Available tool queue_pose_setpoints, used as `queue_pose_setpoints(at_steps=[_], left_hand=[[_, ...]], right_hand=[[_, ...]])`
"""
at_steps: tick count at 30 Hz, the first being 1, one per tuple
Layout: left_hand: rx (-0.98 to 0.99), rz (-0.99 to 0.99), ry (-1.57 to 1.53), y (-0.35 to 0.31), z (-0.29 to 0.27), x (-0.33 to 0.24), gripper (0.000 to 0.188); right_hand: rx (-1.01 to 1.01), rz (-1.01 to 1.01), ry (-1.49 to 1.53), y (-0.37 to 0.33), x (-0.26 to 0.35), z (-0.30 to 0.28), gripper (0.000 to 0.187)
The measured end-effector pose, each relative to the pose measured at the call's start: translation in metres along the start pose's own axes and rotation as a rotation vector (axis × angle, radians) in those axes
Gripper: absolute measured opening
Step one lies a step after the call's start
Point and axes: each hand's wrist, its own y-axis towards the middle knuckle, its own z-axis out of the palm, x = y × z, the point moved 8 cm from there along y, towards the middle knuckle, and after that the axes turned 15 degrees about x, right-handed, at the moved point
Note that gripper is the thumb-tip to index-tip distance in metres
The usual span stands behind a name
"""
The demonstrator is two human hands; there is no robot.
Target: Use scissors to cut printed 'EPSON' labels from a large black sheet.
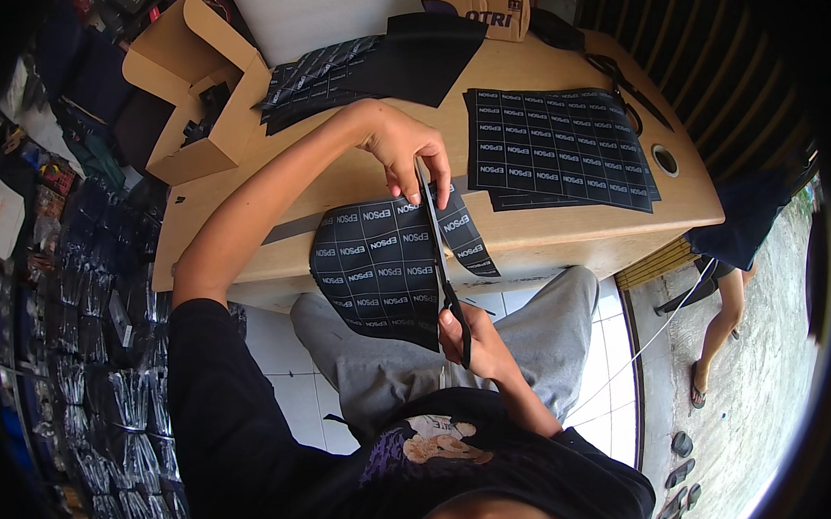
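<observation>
My right hand (482,342) grips the black handle of a pair of long scissors (439,251) over my lap. Their blades point away from me and lie along a black sheet printed with a grid of pale labels (371,263). A strip of the same sheet (464,236) hangs to the right of the blades. At the sheet's far edge, my left hand (410,159) pinches it with bent fingers on both sides of the blade tips. The sheet hangs curved over the table's front edge.
On the wooden table (225,198) lie a stack of printed black sheets (557,145), plain black sheets (422,63), another pair of scissors (632,89) and an open cardboard box (213,147). Plastic-wrapped packs (111,340) fill the left side. Another person's leg (720,325) shows at right.
</observation>
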Motion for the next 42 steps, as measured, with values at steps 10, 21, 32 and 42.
queue_pose_setpoints(at_steps=[10, 21, 32, 42], left_hand=[[0.004, -0.071, 0.121, -0.002, -0.002, -0.003, 0.036], [-0.051, -0.067, 0.090, -0.010, -0.003, -0.002, 0.040], [-0.057, -0.094, 0.118, -0.011, -0.006, -0.002, 0.040], [-0.104, -0.069, 0.148, -0.022, -0.013, -0.001, 0.037]], right_hand=[[0.008, 0.057, -0.016, -0.003, -0.010, -0.008, 0.051], [0.027, 0.040, -0.001, -0.005, -0.002, -0.008, 0.051], [0.000, 0.025, 0.022, -0.005, -0.007, -0.009, 0.049], [0.017, 0.024, 0.001, -0.008, -0.001, -0.009, 0.045]])
